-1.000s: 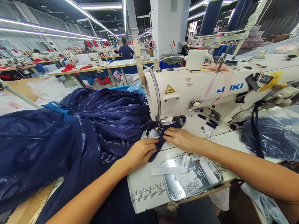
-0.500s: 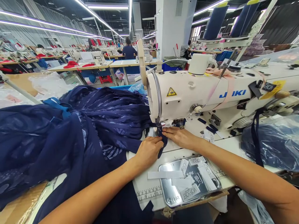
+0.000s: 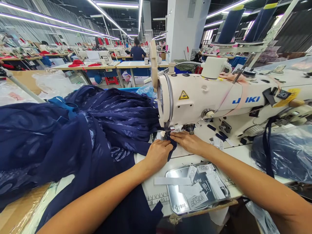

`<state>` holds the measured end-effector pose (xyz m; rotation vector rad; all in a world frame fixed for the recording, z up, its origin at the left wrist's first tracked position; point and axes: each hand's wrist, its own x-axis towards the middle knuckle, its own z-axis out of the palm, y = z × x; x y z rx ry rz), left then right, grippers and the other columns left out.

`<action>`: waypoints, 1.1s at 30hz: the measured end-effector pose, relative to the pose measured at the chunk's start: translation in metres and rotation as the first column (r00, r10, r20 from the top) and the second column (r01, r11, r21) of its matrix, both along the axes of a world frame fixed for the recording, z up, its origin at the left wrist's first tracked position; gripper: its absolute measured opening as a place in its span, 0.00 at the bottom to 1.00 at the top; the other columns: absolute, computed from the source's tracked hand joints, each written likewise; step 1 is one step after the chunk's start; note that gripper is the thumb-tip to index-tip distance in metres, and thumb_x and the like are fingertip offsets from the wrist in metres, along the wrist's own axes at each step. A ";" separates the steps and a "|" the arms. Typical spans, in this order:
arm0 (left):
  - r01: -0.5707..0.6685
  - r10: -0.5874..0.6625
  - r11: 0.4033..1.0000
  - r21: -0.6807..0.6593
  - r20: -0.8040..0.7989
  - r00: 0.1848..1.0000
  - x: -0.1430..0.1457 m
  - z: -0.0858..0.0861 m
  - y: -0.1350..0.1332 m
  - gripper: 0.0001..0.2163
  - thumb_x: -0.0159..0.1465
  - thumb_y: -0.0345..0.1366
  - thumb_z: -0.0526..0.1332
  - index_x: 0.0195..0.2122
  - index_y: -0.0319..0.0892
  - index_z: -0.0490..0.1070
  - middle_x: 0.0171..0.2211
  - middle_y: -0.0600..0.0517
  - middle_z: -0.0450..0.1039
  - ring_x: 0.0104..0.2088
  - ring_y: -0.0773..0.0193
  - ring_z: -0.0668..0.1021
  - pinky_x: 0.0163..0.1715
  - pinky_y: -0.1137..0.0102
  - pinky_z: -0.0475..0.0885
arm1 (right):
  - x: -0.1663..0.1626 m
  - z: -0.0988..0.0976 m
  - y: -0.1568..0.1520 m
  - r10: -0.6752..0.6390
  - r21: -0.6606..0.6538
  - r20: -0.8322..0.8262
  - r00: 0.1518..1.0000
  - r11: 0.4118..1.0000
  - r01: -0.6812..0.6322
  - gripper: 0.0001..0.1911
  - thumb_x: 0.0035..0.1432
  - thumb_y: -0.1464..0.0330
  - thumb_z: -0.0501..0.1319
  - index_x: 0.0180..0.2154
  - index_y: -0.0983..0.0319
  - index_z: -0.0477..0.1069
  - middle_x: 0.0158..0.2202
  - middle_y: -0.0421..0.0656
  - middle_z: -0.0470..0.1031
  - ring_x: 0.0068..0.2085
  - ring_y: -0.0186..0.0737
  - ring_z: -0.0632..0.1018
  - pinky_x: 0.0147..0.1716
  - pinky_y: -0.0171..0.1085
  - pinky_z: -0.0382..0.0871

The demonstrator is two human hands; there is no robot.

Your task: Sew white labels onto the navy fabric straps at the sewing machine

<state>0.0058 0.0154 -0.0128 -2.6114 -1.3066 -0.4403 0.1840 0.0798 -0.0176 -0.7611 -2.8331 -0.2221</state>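
Note:
A large navy garment (image 3: 117, 113) of sheer and lace fabric lies gathered left of a white sewing machine (image 3: 185, 100). Its edge runs under the presser foot (image 3: 167, 130). Just in front of the foot, my left hand (image 3: 159, 152) is closed on the navy fabric, fingers curled and pointing at the needle area. My right hand (image 3: 188, 142) reaches in from the right, palm down, its fingers stretched out and the tips on the fabric beside the foot. The needle tip and the undersides of both hands are hidden.
A metal tray (image 3: 174, 201) with several white labels sits at the table's front edge. Small dark pieces (image 3: 221, 136) lie under the machine arm. Navy thread cones (image 3: 230, 24) stand above; a plastic-wrapped navy bundle (image 3: 285, 156) lies right. Other workers sit farther back.
My left hand has moved slightly forward, closer to the presser foot, with the fabric. My right hand stays almost in place. The whole view has shifted a little.

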 end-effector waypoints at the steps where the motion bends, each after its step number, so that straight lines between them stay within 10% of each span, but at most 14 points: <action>1: -0.003 0.003 1.000 0.001 -0.002 1.000 0.000 0.000 0.000 0.06 0.58 0.24 0.54 0.28 0.39 0.69 0.35 0.50 0.75 0.31 0.62 0.75 0.33 0.67 0.68 | 0.000 0.000 0.000 -0.012 -0.004 -0.001 1.000 1.000 0.012 0.21 0.56 0.78 0.50 0.51 0.63 0.66 0.52 0.48 0.67 0.51 0.43 0.70 0.42 0.40 0.72; 22: -0.036 0.031 0.996 0.075 0.076 0.997 0.004 0.004 -0.010 0.09 0.59 0.36 0.57 0.36 0.36 0.70 0.35 0.45 0.75 0.38 0.56 0.75 0.52 0.49 0.57 | -0.005 0.001 0.003 -0.022 0.062 -0.016 1.000 0.998 0.023 0.20 0.56 0.78 0.48 0.50 0.68 0.66 0.48 0.52 0.71 0.46 0.46 0.72 0.45 0.45 0.66; 33: -0.161 0.176 0.978 -0.134 0.111 0.978 -0.051 0.018 0.015 0.21 0.48 0.19 0.49 0.42 0.39 0.69 0.39 0.48 0.75 0.41 0.61 0.75 0.54 0.54 0.56 | -0.010 0.011 -0.013 -0.118 -0.017 -0.062 0.991 0.993 0.117 0.17 0.56 0.67 0.53 0.43 0.68 0.72 0.44 0.53 0.72 0.42 0.49 0.72 0.41 0.46 0.65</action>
